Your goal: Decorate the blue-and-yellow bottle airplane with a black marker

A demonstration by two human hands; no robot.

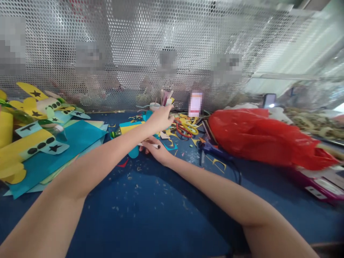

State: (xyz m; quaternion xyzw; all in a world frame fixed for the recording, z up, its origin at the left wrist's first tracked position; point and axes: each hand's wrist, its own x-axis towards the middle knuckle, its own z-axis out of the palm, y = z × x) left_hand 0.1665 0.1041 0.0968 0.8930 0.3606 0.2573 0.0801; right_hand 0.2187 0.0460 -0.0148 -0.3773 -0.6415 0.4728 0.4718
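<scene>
My left hand (160,119) is stretched out over the back of the table, fingers apart, close to a cup of sticks and slim tools (166,97). Whether a fingertip touches them is hard to tell. Nearer to me, my right hand (157,149) is closed on a white marker (154,145) with a dark tip. Beside it lies a plastic bottle (115,133) wrapped in yellow and blue paper, partly hidden by my left forearm. A rounded blue piece (133,152) sticks out from under the hands.
Finished-looking paper-and-bottle planes (40,143) and coloured sheets (88,132) lie left. Paper scraps and scissors (185,129) are behind my right hand. Rightward are a blue glue gun (215,148), a red plastic bag (258,136) and a purple box (317,186). A perforated metal screen (139,46) stands behind.
</scene>
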